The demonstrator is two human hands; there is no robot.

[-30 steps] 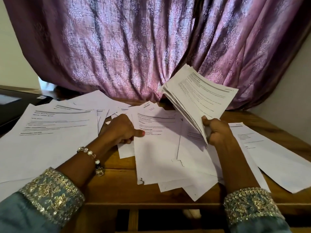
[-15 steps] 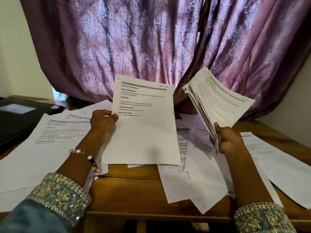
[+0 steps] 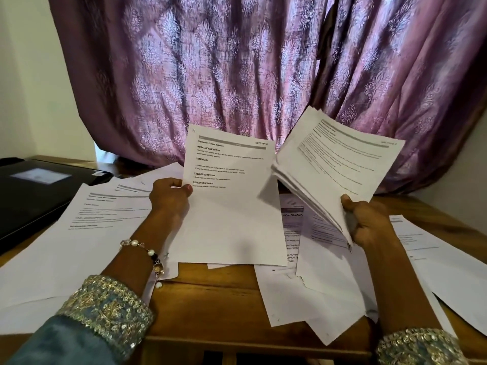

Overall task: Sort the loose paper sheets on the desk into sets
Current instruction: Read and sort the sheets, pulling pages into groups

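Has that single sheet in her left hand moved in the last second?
Yes. The single sheet has come up off the desk, and the left hand holds it upright.

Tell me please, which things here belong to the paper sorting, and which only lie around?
Belong to the job:
- single sheet, held up by the left hand
- stack of sheets, gripped by the right hand
- loose sheets on the desk

Just lying about:
- black device, far left
- purple curtain behind
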